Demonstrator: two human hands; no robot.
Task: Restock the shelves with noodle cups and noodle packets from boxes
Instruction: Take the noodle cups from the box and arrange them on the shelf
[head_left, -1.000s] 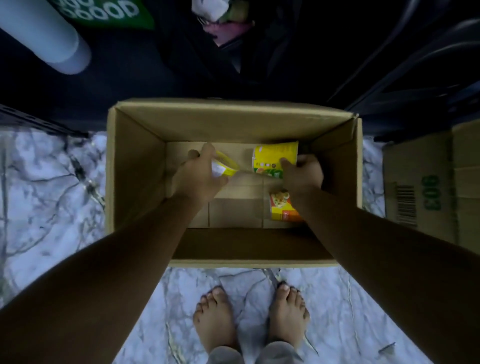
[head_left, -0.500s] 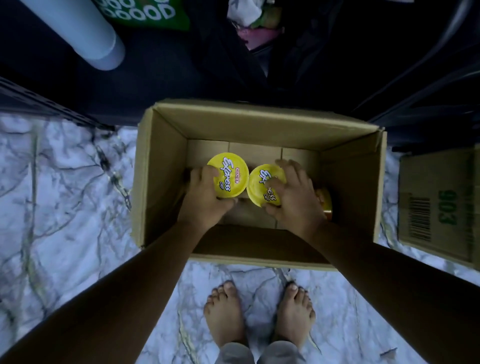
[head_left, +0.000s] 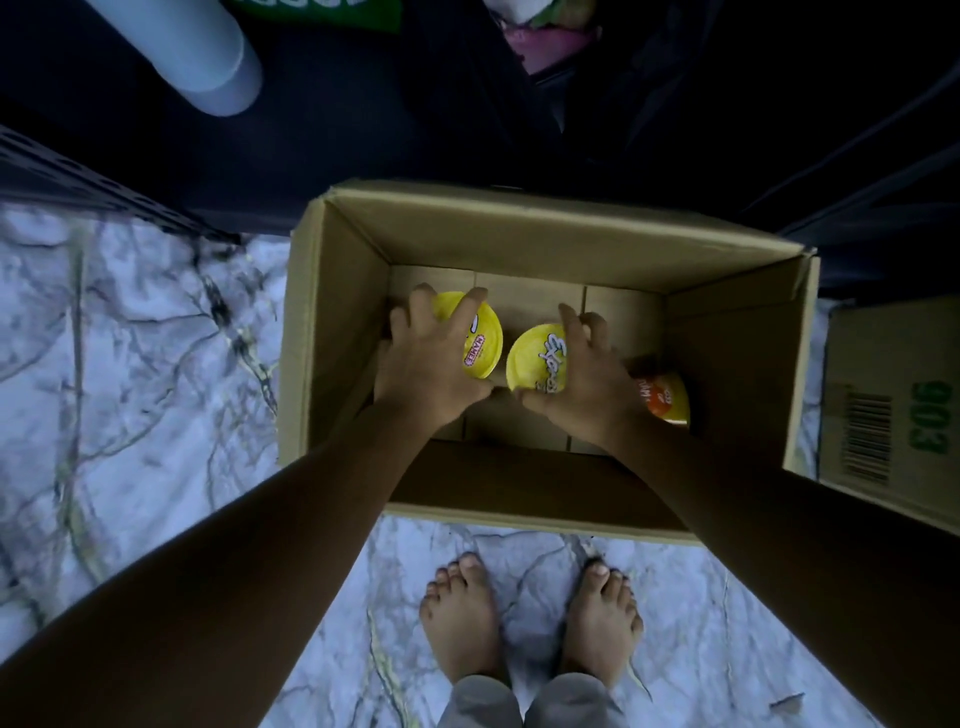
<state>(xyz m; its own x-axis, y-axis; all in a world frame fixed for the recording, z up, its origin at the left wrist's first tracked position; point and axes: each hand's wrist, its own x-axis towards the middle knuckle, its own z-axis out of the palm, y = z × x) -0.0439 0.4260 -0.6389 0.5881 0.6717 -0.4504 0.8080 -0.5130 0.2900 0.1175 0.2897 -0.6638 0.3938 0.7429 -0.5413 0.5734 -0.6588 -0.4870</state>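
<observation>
An open cardboard box (head_left: 332, 332) stands on the marble floor in front of my bare feet. Both hands are inside it. My left hand (head_left: 428, 358) grips a yellow-lidded noodle cup (head_left: 483, 340) from above, fingers spread over the lid. A second yellow-lidded noodle cup (head_left: 537, 358) is gripped the same way by my right hand (head_left: 587, 379). An orange-lidded noodle cup (head_left: 667, 397) sits on the box floor, just right of my right hand. The cups' sides are hidden.
A second cardboard box (head_left: 893, 415) marked 903 stands close on the right. A dark shelf base (head_left: 104, 182) runs along the far left. A pale cylinder (head_left: 208, 57) and a green sign (head_left: 322, 10) lie beyond the box. Marble floor (head_left: 130, 364) lies to the left.
Both cups were lying on their sides in my hands and now stand lid up. My fingers have shifted onto the lids, and the view has drawn closer to the box.
</observation>
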